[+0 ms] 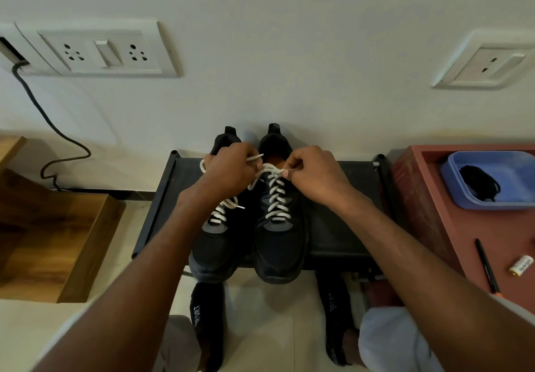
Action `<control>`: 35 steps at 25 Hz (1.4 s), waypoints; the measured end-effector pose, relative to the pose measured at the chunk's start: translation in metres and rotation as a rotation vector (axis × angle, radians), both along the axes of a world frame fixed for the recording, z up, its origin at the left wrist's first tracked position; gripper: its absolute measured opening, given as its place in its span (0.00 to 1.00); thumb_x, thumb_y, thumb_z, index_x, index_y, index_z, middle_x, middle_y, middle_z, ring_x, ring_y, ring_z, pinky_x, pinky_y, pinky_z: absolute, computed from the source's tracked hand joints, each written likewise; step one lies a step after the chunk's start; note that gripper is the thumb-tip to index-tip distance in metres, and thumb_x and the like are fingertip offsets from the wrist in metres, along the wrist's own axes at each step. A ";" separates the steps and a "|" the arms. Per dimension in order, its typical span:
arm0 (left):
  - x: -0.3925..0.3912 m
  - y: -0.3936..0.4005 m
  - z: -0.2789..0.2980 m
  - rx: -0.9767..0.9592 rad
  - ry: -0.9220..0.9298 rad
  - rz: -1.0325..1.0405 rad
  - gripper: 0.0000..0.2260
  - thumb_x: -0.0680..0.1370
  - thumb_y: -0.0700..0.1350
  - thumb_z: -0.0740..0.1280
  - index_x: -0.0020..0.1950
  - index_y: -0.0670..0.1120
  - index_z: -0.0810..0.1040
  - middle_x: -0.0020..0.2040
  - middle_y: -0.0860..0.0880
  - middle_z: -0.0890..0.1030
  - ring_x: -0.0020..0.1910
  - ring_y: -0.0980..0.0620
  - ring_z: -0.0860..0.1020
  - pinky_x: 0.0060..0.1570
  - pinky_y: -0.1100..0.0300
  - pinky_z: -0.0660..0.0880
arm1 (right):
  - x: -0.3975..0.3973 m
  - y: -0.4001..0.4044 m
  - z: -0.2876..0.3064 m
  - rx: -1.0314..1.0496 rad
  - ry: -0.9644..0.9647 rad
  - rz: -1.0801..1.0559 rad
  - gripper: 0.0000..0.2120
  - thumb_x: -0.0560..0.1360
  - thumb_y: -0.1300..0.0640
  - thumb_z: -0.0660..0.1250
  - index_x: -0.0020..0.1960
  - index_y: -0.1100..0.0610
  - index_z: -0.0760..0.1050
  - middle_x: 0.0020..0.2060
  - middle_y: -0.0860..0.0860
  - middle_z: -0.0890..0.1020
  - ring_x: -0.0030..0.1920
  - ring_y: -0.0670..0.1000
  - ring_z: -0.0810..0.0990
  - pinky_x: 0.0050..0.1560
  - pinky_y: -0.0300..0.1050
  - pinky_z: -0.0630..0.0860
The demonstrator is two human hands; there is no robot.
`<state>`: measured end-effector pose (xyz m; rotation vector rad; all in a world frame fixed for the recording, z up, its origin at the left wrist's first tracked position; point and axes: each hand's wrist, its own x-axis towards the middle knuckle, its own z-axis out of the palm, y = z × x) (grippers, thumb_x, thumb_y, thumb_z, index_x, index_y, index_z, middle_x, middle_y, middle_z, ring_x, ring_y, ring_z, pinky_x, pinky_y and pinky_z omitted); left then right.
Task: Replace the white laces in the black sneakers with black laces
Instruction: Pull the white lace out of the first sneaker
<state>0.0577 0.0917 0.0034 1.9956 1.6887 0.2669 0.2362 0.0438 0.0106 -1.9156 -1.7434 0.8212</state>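
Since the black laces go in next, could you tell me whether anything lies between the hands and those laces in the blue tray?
Nothing visible covers the black laces; they lie exposed in the open blue tray on the red cabinet. However, both the left hand and right hand are pinching the white lace at the right-hand sneaker.

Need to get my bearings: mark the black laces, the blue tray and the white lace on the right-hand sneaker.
black laces [479,184], head view, middle of the bundle.
blue tray [486,204], head view, near rim.
white lace [276,198], head view, crossed rows mid-shoe.
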 end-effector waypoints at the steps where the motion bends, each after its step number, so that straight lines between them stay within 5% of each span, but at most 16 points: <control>1: 0.001 -0.001 0.000 -0.003 0.008 -0.016 0.03 0.81 0.49 0.69 0.54 0.52 0.80 0.50 0.53 0.82 0.54 0.50 0.76 0.64 0.46 0.64 | 0.000 0.002 -0.001 -0.023 0.025 -0.021 0.03 0.78 0.58 0.73 0.46 0.55 0.84 0.42 0.45 0.84 0.47 0.48 0.83 0.51 0.46 0.79; 5: -0.004 0.003 -0.002 -0.023 -0.086 0.006 0.07 0.79 0.45 0.71 0.42 0.54 0.82 0.43 0.56 0.84 0.51 0.51 0.81 0.62 0.41 0.74 | 0.002 0.006 0.003 -0.192 0.276 -0.145 0.06 0.78 0.63 0.67 0.45 0.57 0.81 0.42 0.51 0.87 0.48 0.52 0.87 0.56 0.55 0.83; 10: -0.014 0.005 0.009 0.083 -0.141 0.225 0.08 0.79 0.36 0.65 0.46 0.47 0.80 0.40 0.52 0.78 0.44 0.46 0.80 0.41 0.57 0.76 | 0.027 0.012 0.025 -0.349 0.574 -0.403 0.07 0.83 0.60 0.62 0.55 0.59 0.78 0.44 0.55 0.88 0.45 0.54 0.87 0.40 0.45 0.77; 12: -0.021 0.007 0.011 0.170 -0.166 0.278 0.07 0.78 0.37 0.66 0.47 0.48 0.81 0.41 0.52 0.76 0.43 0.49 0.79 0.38 0.63 0.71 | 0.047 0.015 0.023 -0.232 0.279 -0.485 0.08 0.80 0.59 0.63 0.55 0.59 0.78 0.43 0.54 0.86 0.41 0.55 0.84 0.37 0.45 0.75; 15: -0.018 0.004 0.009 0.304 -0.027 0.186 0.04 0.78 0.44 0.69 0.50 0.51 0.82 0.50 0.52 0.73 0.51 0.51 0.72 0.54 0.53 0.64 | 0.051 0.008 0.016 -0.030 -0.268 -0.283 0.14 0.76 0.58 0.68 0.62 0.56 0.76 0.56 0.54 0.80 0.54 0.58 0.80 0.52 0.53 0.79; 19: -0.002 0.001 0.012 0.276 -0.039 -0.042 0.05 0.78 0.55 0.71 0.50 0.55 0.83 0.48 0.55 0.77 0.51 0.53 0.75 0.55 0.51 0.62 | 0.014 0.006 0.011 0.086 -0.060 0.136 0.25 0.76 0.63 0.72 0.72 0.53 0.76 0.70 0.53 0.75 0.69 0.54 0.75 0.67 0.44 0.71; 22: 0.003 -0.005 0.011 0.143 0.068 -0.212 0.05 0.76 0.55 0.73 0.48 0.55 0.84 0.43 0.56 0.80 0.51 0.52 0.78 0.54 0.50 0.62 | 0.007 0.005 0.002 0.067 -0.101 0.387 0.25 0.74 0.62 0.75 0.69 0.50 0.78 0.65 0.49 0.80 0.64 0.52 0.78 0.66 0.49 0.75; 28: 0.015 -0.017 0.005 0.210 0.052 -0.202 0.11 0.71 0.56 0.79 0.49 0.57 0.80 0.36 0.62 0.73 0.46 0.55 0.74 0.55 0.50 0.65 | 0.013 0.007 0.004 0.110 -0.156 0.122 0.05 0.77 0.55 0.73 0.52 0.46 0.85 0.47 0.45 0.84 0.46 0.48 0.82 0.47 0.45 0.79; 35: 0.019 -0.010 0.000 0.121 -0.073 -0.078 0.09 0.71 0.42 0.78 0.39 0.54 0.82 0.37 0.55 0.80 0.41 0.51 0.81 0.38 0.59 0.69 | 0.013 0.006 -0.002 0.053 -0.227 0.145 0.02 0.77 0.52 0.74 0.46 0.49 0.85 0.39 0.44 0.81 0.40 0.48 0.81 0.39 0.43 0.75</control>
